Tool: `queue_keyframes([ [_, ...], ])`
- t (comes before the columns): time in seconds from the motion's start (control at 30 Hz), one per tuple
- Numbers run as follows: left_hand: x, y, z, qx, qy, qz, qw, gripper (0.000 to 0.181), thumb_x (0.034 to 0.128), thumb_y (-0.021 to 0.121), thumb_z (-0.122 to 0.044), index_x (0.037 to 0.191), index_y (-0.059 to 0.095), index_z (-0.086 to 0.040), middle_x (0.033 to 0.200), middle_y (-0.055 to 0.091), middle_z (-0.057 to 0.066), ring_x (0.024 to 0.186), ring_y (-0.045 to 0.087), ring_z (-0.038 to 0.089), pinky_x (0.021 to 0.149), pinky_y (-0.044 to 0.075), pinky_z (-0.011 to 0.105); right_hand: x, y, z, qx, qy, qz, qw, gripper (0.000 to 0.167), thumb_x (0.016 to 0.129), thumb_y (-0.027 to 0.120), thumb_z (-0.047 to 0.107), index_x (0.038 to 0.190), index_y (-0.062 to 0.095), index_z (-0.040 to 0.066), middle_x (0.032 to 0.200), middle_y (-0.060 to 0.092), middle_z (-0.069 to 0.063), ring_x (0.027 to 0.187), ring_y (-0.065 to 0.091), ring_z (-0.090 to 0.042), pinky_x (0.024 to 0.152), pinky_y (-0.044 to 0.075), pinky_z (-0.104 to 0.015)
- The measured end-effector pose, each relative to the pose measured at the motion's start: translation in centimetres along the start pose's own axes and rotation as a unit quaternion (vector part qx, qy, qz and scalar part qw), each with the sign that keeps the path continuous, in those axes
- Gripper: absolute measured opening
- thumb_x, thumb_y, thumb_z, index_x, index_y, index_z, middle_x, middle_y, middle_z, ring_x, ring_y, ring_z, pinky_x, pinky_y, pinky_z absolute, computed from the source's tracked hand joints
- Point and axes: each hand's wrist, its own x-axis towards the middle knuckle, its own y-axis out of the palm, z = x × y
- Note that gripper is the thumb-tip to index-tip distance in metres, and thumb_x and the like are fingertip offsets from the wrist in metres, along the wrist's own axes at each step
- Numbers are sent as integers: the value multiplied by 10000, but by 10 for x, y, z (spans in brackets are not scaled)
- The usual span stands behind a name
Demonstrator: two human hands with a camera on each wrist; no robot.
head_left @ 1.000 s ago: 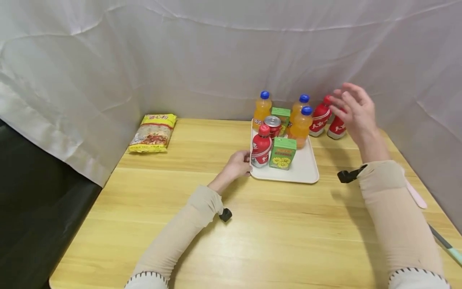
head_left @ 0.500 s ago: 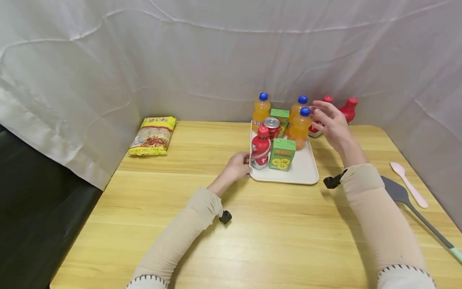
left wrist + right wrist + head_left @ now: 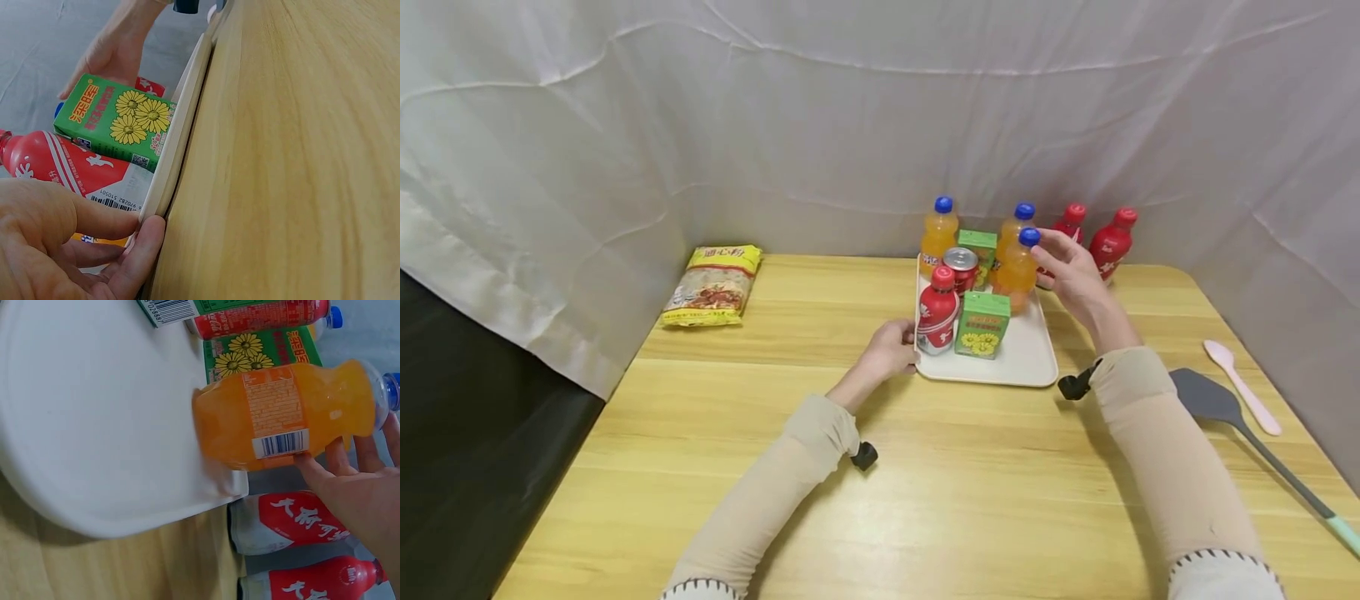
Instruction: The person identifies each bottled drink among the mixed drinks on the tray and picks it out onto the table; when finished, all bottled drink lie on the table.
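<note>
My left hand (image 3: 886, 352) pinches the left rim of a white tray (image 3: 1028, 360) between thumb and fingers, clearly seen in the left wrist view. My right hand (image 3: 1078, 279) touches the right side of an orange drink bottle (image 3: 269, 419) with a blue cap; its fingers look only slightly bent and partly pass behind the bottle. On the tray also stand a red bottle (image 3: 937, 318), a green drink carton (image 3: 982, 327), a red can (image 3: 960, 268), a second green carton (image 3: 977, 242) behind it, and two more orange bottles, one at back left (image 3: 939, 235).
Two red bottles, one leaning (image 3: 1111, 242), stand right of the tray by the curtain (image 3: 850, 150). A yellow pasta bag (image 3: 713, 285) lies at far left. At right lie a grey spatula (image 3: 1210, 396) and a pink spoon (image 3: 1243, 387) on the wooden table (image 3: 925, 500).
My right hand has come left and down from near the red bottles to the front right orange bottle. The left hand keeps its hold on the tray.
</note>
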Motion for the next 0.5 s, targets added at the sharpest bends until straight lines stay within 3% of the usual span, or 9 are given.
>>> queue_keyframes([
  [0.17,0,0,3,-39,-54,3,10000,645,903,591,146,1531,476,53,1267,604,212,1033,661,284,764,690,297,-1,-3,-5,-99,128,183,9997,373,1021,671,206,1380,604,283,1292,602,122,1202,568,-89,966,594,-207],
  [0.4,1,1,2,-102,-65,25,9999,657,905,589,147,1542,467,45,1272,599,209,1043,661,289,779,692,304,-3,-4,-9,-915,226,297,9951,516,1010,696,177,1473,521,320,1388,539,90,1233,559,-96,985,587,-176],
  [0.5,2,1,2,-105,-53,22,9999,657,907,589,144,1544,472,33,1272,604,201,1043,661,281,781,690,302,-3,-4,-9,-1165,300,277,9924,571,1009,701,199,1516,479,341,1434,512,85,1284,526,-116,1054,558,-227],
])
